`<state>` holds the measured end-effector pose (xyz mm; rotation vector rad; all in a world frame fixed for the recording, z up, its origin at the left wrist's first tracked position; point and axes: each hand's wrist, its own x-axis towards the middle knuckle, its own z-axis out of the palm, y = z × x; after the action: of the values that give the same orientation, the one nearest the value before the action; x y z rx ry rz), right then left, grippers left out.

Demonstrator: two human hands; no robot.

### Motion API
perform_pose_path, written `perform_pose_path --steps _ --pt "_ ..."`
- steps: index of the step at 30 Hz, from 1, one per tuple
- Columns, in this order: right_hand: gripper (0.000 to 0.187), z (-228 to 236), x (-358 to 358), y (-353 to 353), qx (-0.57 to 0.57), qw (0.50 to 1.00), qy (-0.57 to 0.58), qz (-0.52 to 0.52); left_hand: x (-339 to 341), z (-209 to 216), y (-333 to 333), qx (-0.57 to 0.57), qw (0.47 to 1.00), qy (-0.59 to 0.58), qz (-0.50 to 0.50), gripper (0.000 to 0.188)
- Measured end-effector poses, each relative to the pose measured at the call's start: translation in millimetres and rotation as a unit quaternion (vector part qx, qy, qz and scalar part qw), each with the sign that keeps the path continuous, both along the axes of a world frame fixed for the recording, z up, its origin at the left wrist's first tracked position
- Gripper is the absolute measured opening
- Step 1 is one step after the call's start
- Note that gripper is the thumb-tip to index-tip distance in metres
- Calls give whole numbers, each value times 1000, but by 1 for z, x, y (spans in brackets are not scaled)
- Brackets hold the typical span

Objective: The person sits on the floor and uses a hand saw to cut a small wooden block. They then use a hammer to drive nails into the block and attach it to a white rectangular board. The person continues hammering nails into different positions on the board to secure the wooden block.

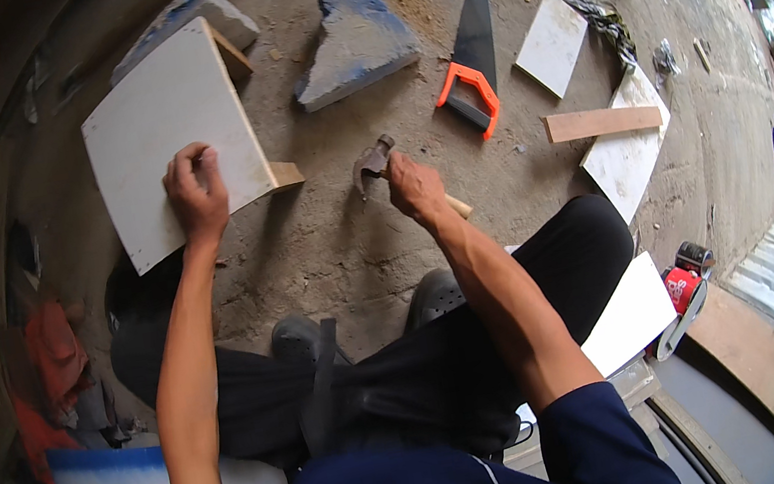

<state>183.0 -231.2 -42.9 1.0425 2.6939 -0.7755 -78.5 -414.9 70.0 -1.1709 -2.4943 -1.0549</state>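
My right hand (416, 185) is wrapped round the wooden handle of a claw hammer (374, 159). The hammer's metal head points left, held above the dirt floor. My left hand (198, 189) rests over a white board (160, 116), its fingers curled and drawn together; what they hold, if anything, is too small to make out. Wooden pieces are attached beneath the board, and the end of one wooden strip (286, 174) shows at its right corner. Small dark dots run along the board's edges. A concrete block (219, 13) stands behind the board, touching or close to it.
A broken concrete chunk (356, 44) lies ahead, and right of it a handsaw (471, 66) with an orange and black handle. Farther right are a small white panel (553, 45) and a brown wood strip (603, 122) across another white panel. A red power tool (683, 288) sits by my right knee.
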Motion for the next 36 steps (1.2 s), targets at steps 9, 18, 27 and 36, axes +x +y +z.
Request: perform_pose_path --steps 9,18,27,36 --pt "58 20 -23 -12 10 992 127 -13 2 1 -4 -16 996 -79 33 21" --pt "74 69 -125 -48 -293 864 392 116 -1 0 -6 -21 994 -95 40 21" --pt "55 71 -121 -51 -326 863 376 83 3 4 -3 -16 993 -115 35 22" --pt "53 65 -122 -61 -277 869 405 67 3 4 0 -4 991 -130 31 22"
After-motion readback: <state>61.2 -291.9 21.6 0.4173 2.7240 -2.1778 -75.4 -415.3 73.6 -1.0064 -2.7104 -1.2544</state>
